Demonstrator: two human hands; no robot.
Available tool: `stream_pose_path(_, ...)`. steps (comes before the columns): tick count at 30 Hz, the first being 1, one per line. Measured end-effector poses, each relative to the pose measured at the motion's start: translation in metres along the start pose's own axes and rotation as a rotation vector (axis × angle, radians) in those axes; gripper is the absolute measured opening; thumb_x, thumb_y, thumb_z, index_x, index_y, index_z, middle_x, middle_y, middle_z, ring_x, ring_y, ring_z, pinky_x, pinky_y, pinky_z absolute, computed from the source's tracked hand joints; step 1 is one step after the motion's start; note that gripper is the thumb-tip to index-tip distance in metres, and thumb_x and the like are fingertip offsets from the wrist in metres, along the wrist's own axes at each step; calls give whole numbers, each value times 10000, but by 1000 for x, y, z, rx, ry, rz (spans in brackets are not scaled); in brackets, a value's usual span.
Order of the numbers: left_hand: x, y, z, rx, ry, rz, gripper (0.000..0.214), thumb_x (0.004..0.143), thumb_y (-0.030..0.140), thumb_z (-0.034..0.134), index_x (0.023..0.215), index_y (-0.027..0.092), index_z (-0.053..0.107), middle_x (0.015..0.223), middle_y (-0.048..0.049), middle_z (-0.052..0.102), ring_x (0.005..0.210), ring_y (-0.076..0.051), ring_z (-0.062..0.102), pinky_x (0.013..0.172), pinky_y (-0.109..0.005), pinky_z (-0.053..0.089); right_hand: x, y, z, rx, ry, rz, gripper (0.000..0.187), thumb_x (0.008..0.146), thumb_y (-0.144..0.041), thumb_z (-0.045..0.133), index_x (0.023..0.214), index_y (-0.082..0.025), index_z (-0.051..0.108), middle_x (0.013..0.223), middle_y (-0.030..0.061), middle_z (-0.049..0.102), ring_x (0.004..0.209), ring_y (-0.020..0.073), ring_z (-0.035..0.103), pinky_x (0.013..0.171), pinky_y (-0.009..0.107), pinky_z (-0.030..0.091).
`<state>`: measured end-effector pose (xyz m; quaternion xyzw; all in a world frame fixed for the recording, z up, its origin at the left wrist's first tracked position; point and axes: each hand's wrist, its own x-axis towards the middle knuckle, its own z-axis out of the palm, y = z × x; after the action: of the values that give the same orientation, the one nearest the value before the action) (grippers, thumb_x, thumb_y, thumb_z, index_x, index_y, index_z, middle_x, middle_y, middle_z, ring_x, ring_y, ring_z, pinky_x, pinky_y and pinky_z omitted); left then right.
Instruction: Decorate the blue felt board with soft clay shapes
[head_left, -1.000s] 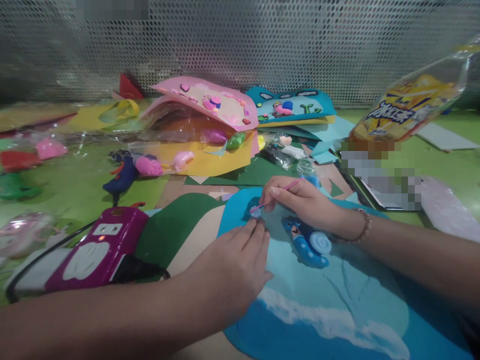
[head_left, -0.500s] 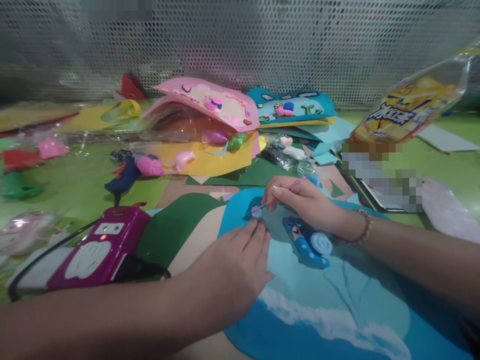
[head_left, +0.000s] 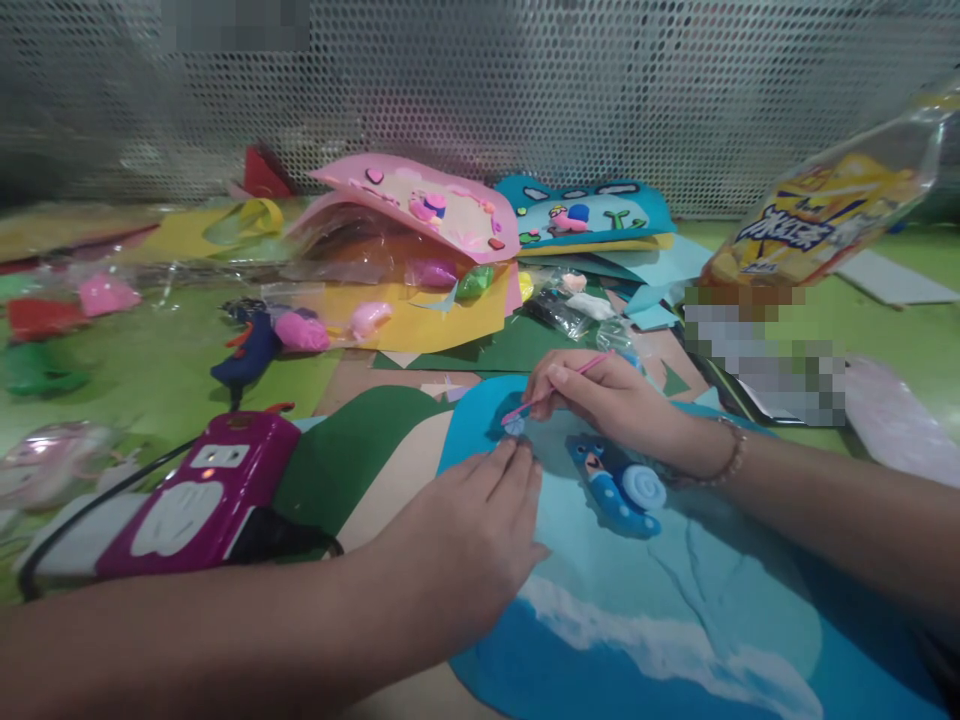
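Note:
Between finger and thumb, my right hand grips a thin pink modelling tool. Its tip points down-left at a small pale-blue clay piece near the upper left of the blue paper. My left hand lies flat on that paper, fingers stretched out and their tips right beside the clay piece. Below my right hand is a blue clay snail with dots and a pale spiral shell. White and blue clay is smeared across the lower part of the paper.
A purple power strip with a black cord stands at left, near a dark-blue glue gun. Finished pink and blue clay pictures lie at the back. A bottle stands at right beside a blurred-out phone-like object.
The pink tool has tilted slightly, its tip shifting a little up and left from the clay piece's middle. My left hand is almost where it was.

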<state>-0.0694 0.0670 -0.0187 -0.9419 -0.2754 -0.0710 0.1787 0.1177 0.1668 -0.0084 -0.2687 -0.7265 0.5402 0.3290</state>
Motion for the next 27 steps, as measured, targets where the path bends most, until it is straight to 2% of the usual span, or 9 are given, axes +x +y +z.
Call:
stream_pose_path(11, 0, 0, -1, 18, -14, -5, 456, 960, 322, 388, 1178, -31, 578, 1195, -228, 600, 1140, -316, 557, 936, -409, 457, 0, -8, 3, -164, -26, -19, 340, 948, -395, 422, 809, -161, 627, 769, 42, 665, 713, 109, 632, 675, 229, 534)
stream_pose_path(16, 0, 1, -1, 4, -10, -8, 471, 960, 321, 385, 1192, -48, 564, 1207, -245, 585, 1145, -331, 550, 933, -416, 461, 0, -8, 4, -222, 6, -32, 357, 950, -393, 413, 761, -169, 617, 768, 43, 666, 708, 111, 632, 672, 235, 534)
stream_pose_path(27, -1, 0, 1, -9, -6, 3, 473, 970, 306, 357, 1189, -62, 561, 1200, -257, 584, 1142, -345, 550, 940, -428, 459, -2, -5, 2, -78, 66, -1, 342, 947, -384, 433, 757, -160, 608, 712, 23, 609, 689, 111, 595, 651, 229, 485)
